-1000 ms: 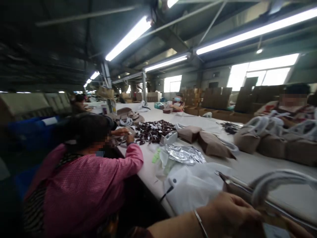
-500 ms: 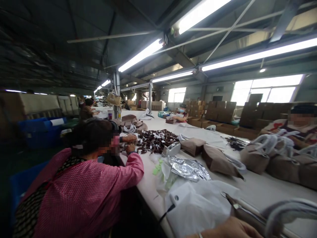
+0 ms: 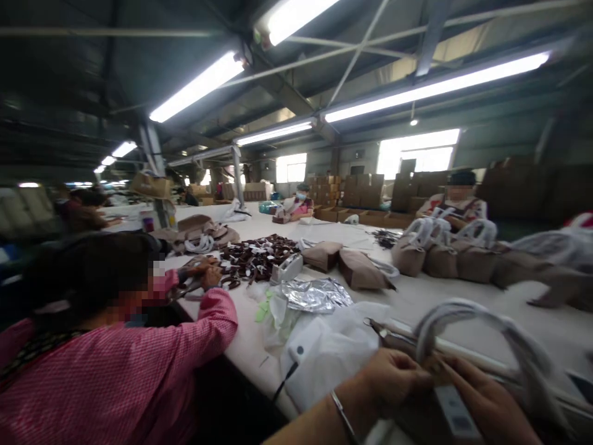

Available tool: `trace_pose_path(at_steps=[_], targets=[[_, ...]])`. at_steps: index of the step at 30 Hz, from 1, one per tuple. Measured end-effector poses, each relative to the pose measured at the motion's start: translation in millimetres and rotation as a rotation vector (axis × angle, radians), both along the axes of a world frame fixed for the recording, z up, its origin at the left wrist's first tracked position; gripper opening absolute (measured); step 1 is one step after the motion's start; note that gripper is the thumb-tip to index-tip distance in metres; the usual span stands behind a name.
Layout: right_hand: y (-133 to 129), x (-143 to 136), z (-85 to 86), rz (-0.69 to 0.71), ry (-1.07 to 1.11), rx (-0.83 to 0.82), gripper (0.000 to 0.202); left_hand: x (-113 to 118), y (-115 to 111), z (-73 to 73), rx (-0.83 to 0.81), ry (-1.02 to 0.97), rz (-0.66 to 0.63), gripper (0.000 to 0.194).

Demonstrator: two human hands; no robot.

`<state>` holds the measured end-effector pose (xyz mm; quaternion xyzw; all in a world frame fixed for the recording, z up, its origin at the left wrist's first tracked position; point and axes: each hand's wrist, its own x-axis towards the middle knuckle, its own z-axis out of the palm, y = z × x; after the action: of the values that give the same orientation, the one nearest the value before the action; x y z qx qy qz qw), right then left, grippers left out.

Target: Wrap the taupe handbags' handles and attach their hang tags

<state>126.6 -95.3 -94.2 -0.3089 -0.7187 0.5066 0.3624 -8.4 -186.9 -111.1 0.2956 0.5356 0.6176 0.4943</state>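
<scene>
At the lower right, my left hand (image 3: 389,377) and my right hand (image 3: 491,402) meet over a taupe handbag (image 3: 417,417). The fingers of both are closed in a pinch around a small brown tag (image 3: 435,369). Just below it hangs a white label (image 3: 456,413) with a dark printed patch. The bag's handle (image 3: 486,312), wrapped in pale covering, arches up behind my hands. Where exactly the tag joins the bag is hidden by my fingers. A ring and zip edge (image 3: 393,330) show left of the handle.
White plastic sheeting (image 3: 333,340), a white device with a cable (image 3: 301,352) and silver foil (image 3: 317,295) lie left of the bag. A co-worker in a pink checked sleeve (image 3: 213,327) handles brown straps (image 3: 259,256). More taupe bags (image 3: 445,259) line the table's right side.
The view has turned right, and things have shifted left in it. My left hand has come up from the bottom edge; my right hand has come into view, both now at the tag.
</scene>
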Motion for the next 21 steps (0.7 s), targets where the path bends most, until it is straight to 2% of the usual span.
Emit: trace_pose_path(at_steps=[2, 3, 5, 7, 10, 13, 15, 18, 21], targets=[[-8.6, 5.7, 7.6, 0.077, -0.008, -0.024, 0.04, 0.8, -6.4, 11.1, 0.032, 0.096, 0.0, 0.041], [-11.4, 8.5, 12.4, 0.051, -0.011, 0.076, 0.037, -1.0, -9.2, 17.4, 0.059, 0.156, 0.013, 0.036], [-12.4, 14.2, 22.1, -0.063, -0.018, 0.366, 0.03, -9.2, -10.5, 28.3, 0.12, 0.231, 0.058, 0.029], [-9.9, 20.0, 30.0, -0.118, -0.045, 0.642, 0.023, -18.8, -6.1, 35.1, 0.16, 0.296, 0.127, 0.028], [-9.9, 26.3, 38.0, -0.049, -0.191, 0.906, 0.019, -23.8, 0.8, 41.0, 0.206, 0.311, 0.163, 0.029], [-12.8, 24.8, 39.8, 0.042, -0.286, 0.959, 0.017, -16.3, 2.2, 46.1, 0.257, 0.357, 0.161, 0.028], [-11.3, 20.4, 36.3, 0.082, -0.227, 0.919, 0.015, -9.4, 2.3, 47.5, 0.315, 0.447, 0.161, 0.028], [-4.0, 13.0, 26.3, 0.053, -0.109, 0.823, 0.011, -1.2, 1.6, 45.4, 0.373, 0.618, 0.17, 0.019], [1.0, 8.1, 16.4, 0.012, -0.153, 0.8, 0.012, 5.0, -2.5, 43.4, 0.403, 0.781, 0.202, 0.014]])
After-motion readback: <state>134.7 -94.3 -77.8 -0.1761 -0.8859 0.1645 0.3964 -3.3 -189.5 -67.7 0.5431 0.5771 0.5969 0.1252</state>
